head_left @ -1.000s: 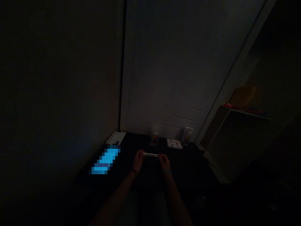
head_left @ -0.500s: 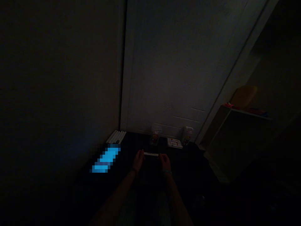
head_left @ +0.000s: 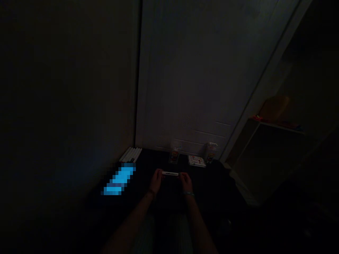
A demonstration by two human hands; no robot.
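A white marker with dark print lies level between my two hands, over the dark table. My left hand pinches its left end with closed fingers. At its right end, my right hand is closed in the same way. Behind the marker stands a clear plastic package with a coloured label. Right of that, a pack of white markers lies flat, beside a second clear package. Several loose white markers lie in a row at the back left.
A lit screen, blurred into blocks, lies at the table's left. Walls rise at the left and behind the table. To the right is a shelf unit with a yellowish rounded object on top. The room is very dark.
The marker has rolled slightly between my fingers, and its dark print shows more plainly. My hands have hardly moved; the other things stay where they were.
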